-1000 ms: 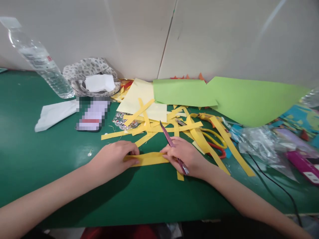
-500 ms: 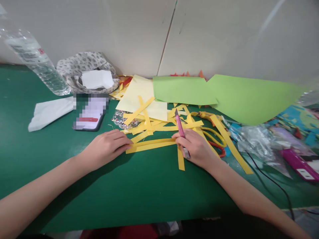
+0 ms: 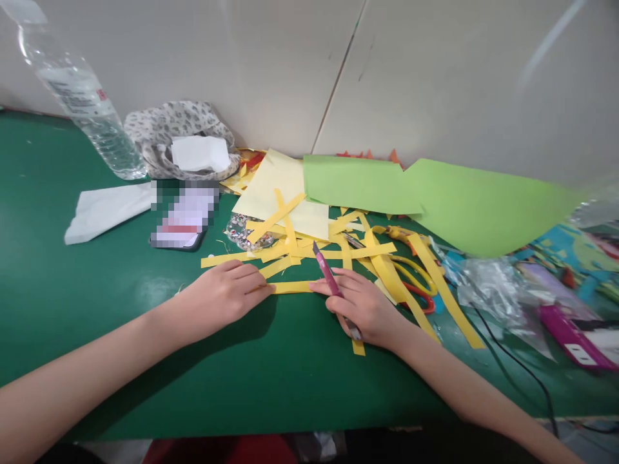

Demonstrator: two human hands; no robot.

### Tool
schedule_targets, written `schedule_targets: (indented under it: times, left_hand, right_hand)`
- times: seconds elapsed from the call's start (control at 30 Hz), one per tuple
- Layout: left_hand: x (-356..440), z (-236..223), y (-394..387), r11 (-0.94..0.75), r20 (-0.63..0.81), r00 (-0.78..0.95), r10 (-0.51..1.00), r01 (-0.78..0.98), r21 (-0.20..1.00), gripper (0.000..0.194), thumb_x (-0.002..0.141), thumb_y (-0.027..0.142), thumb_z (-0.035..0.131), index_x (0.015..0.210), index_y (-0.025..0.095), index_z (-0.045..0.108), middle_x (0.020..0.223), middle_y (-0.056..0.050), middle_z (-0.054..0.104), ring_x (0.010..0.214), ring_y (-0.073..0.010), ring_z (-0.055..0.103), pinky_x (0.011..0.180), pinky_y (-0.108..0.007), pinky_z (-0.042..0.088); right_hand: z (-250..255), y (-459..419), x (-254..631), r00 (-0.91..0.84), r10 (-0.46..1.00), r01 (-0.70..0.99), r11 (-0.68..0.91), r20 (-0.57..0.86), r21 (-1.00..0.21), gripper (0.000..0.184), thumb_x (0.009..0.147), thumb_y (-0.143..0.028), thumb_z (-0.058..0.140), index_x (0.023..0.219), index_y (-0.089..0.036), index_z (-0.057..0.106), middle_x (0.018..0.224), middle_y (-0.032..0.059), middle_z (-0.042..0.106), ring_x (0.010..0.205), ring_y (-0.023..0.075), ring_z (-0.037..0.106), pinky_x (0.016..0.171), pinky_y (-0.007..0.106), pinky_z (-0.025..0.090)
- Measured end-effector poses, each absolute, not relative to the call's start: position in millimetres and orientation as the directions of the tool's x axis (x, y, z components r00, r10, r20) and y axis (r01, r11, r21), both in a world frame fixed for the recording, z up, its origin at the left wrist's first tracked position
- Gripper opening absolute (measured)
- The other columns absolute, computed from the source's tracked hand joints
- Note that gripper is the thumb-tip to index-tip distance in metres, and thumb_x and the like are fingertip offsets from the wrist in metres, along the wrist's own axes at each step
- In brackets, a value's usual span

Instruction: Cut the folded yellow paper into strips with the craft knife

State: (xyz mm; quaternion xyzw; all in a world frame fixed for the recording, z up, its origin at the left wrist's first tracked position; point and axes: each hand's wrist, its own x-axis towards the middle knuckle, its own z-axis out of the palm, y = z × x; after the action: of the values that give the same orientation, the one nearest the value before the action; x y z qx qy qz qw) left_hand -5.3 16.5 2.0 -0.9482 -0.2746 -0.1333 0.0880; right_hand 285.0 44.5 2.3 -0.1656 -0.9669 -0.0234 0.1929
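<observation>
A folded yellow paper strip [image 3: 293, 287] lies between my two hands on the green table. My left hand [image 3: 231, 291] is closed on its left end, fingertips pressed together there. My right hand [image 3: 362, 303] grips a pink craft knife [image 3: 329, 276], its blade pointing up and away to the left. The fingertips of that same hand rest on the strip's right end. Under my right hand another yellow strip [image 3: 358, 348] pokes out. Just beyond my hands, several loose yellow strips [image 3: 285, 222] lie crossed over each other and over a pale yellow sheet [image 3: 314, 218].
Green paper sheets [image 3: 474, 206] lean along the wall. Scissors with yellow and red handles [image 3: 416, 274] lie under strips on the right, near crumpled clear plastic [image 3: 493, 283] and a magenta object [image 3: 570, 338]. On the left are a phone [image 3: 186, 216], a water bottle [image 3: 89, 106] and a spotted cloth pouch [image 3: 178, 119].
My right hand has slid left along the strip, closer to my left hand. The strip, earlier showing a wide face with a crease, now looks narrower and folded over. The knife has tilted left.
</observation>
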Motion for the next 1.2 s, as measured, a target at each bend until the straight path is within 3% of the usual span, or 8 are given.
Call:
schedule_targets:
  times: [0.27,0.43,0.53,0.7,0.9,1.03,1.1,1.2]
  left_hand:
    - [-11.4,3.3,18.2,-0.868,0.301,0.841,0.45,0.491,-0.074,0.031,0.097,0.01,0.038,0.109,0.014,0.065,0.098,-0.008,0.072,0.092,-0.0208,0.065,0.084,-0.037,0.05]
    - [-13.7,4.5,19.8,-0.866,0.36,0.809,0.466,0.5,-0.003,0.029,0.096,0.011,0.04,0.105,0.015,0.068,0.097,-0.007,0.074,0.09,-0.0197,0.068,0.084,-0.035,0.05]
    - [-14.4,2.8,21.1,-0.86,0.4,0.779,0.482,0.507,0.05,0.03,0.095,0.012,0.04,0.104,0.017,0.068,0.092,-0.006,0.075,0.086,-0.0181,0.069,0.082,-0.032,0.052]
    - [-12.7,-1.5,19.4,-0.794,0.441,0.684,0.581,0.596,0.12,0.034,0.095,0.013,0.035,0.106,0.019,0.068,0.094,-0.005,0.075,0.083,-0.0175,0.07,0.076,-0.031,0.055]
    - [-16.7,0.9,21.7,-0.565,0.452,0.428,0.783,0.793,0.228,0.029,0.098,0.023,0.036,0.115,0.017,0.059,0.085,-0.003,0.075,0.078,-0.0178,0.07,0.065,-0.029,0.054]
    - [-22.0,1.9,27.4,-0.462,0.433,0.312,0.846,0.833,0.305,0.027,0.096,0.029,0.038,0.112,0.018,0.057,0.081,-0.003,0.073,0.074,-0.0184,0.069,0.061,-0.028,0.051]
    - [-22.8,2.1,28.5,-0.482,0.436,0.316,0.842,0.805,0.345,0.025,0.095,0.026,0.038,0.11,0.017,0.056,0.092,-0.005,0.073,0.085,-0.0196,0.068,0.068,-0.03,0.052]
    - [-21.1,3.3,27.0,-0.535,0.435,0.369,0.821,0.763,0.362,0.021,0.09,0.023,0.044,0.106,0.017,0.057,0.1,-0.006,0.071,0.094,-0.0198,0.065,0.077,-0.033,0.051]
  right_hand:
    - [4.2,49.3,292.9,-0.862,0.336,0.377,0.925,0.38,0.037,0.024,0.083,0.001,0.042,0.081,-0.02,0.055,0.102,0.0085,0.075,0.085,0.0205,0.07,0.093,0.051,0.05]
    - [-0.1,54.4,307.0,-0.797,0.427,0.487,0.873,0.427,0.037,0.024,0.083,-0.003,0.048,0.088,-0.023,0.06,0.078,0.0022,0.074,0.067,0.0173,0.066,0.094,0.049,0.05]
    - [-1.5,57.1,312.6,-0.76,0.442,0.51,0.86,0.476,0.017,0.025,0.077,-0.003,0.051,0.091,-0.022,0.058,0.081,0.0034,0.073,0.067,0.0185,0.066,0.091,0.049,0.05]
    - [8.2,53.6,308.2,-0.638,0.525,0.551,0.822,0.564,-0.142,0.021,0.073,-0.007,0.058,0.082,-0.024,0.049,0.108,0.0108,0.071,0.086,0.0249,0.067,0.081,0.046,0.052]
    - [12.2,43.3,307.9,-0.482,0.565,0.492,0.807,0.67,-0.327,0.019,0.086,-0.02,0.048,0.101,-0.024,0.059,0.093,0.0076,0.074,0.086,0.0273,0.068,0.086,0.05,0.05]
    - [3.8,38.6,309.2,-0.329,0.68,0.408,0.728,0.655,-0.55,0.027,0.093,-0.033,0.038,0.102,-0.025,0.061,0.081,0.0053,0.074,0.063,0.023,0.068,0.07,0.044,0.055]
    - [1.4,38.3,308.7,-0.269,0.712,0.46,0.687,0.648,-0.563,0.022,0.093,-0.032,0.042,0.102,-0.024,0.06,0.081,0.0047,0.074,0.056,0.0202,0.067,0.06,0.039,0.055]
    - [0.8,41.1,307.6,-0.241,0.725,0.626,0.624,0.645,-0.468,0.015,0.091,-0.024,0.049,0.104,-0.021,0.057,0.096,0.0077,0.075,0.055,0.0182,0.07,0.052,0.032,0.053]
